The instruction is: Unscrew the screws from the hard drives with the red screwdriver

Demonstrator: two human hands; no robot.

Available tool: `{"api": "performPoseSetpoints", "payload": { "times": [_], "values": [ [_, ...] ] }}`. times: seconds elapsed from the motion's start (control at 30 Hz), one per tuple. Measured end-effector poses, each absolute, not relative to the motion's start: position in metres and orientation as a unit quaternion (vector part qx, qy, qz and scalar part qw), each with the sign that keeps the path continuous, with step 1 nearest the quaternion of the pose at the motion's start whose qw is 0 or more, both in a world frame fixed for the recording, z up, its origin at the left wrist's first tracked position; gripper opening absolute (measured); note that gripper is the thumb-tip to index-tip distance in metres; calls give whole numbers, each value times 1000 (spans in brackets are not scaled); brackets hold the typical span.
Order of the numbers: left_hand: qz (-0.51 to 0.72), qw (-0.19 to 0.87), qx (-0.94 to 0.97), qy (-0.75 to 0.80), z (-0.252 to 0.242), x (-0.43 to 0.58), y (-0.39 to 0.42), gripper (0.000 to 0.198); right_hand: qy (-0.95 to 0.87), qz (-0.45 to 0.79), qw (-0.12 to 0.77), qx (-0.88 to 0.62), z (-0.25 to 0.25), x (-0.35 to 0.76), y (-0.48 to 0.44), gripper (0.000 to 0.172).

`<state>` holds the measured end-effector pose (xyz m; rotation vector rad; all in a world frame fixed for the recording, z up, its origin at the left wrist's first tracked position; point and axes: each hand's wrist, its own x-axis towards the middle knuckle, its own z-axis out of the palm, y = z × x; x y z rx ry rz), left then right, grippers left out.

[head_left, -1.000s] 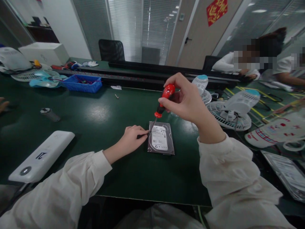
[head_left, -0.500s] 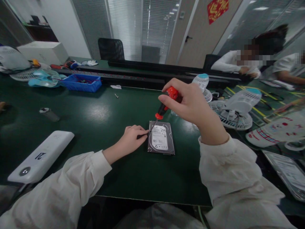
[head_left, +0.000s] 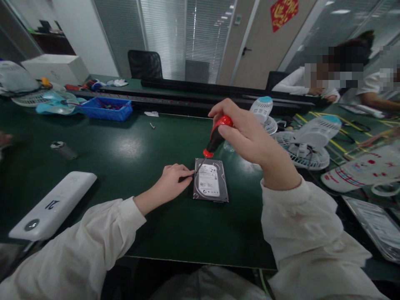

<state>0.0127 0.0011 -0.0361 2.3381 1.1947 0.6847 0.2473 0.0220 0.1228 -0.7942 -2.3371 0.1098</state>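
A grey hard drive with a white label lies flat on the dark green table. My right hand is closed round the red and black handle of a screwdriver, held tilted with its thin tip down at the drive's far left corner. My left hand rests on the table against the drive's left edge, fingers curled and pinched together at the screwdriver tip; whether they hold anything is too small to make out.
A white device marked 21 lies at the left. A small grey cylinder and a blue bin sit further back. White desk fans stand to the right. Other people sit at the far right.
My right hand has turned on the screwdriver handle, the fingers shifting their grip. The left hand and the drive have stayed put.
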Motion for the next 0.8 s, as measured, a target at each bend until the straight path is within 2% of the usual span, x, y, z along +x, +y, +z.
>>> {"api": "performPoseSetpoints", "payload": {
  "times": [0.1, 0.27, 0.47, 0.67, 0.8],
  "values": [
    [244, 213, 842, 433, -35, 13, 1, 31, -892, 92, 338, -285, 123, 247, 22, 24],
    [246, 216, 841, 431, -34, 12, 1, 30, -874, 10, 329, -359, 123, 249, 23, 29],
    [249, 217, 843, 424, -36, 12, 2, 30, -886, 109, 329, -306, 124, 252, 24, 24],
    [252, 213, 843, 426, -34, 14, 0, 30, -872, 28, 329, -361, 123, 253, 27, 28],
    [252, 215, 842, 425, -35, 13, 0, 31, -886, 111, 318, -318, 124, 257, 26, 24]
  ]
}}
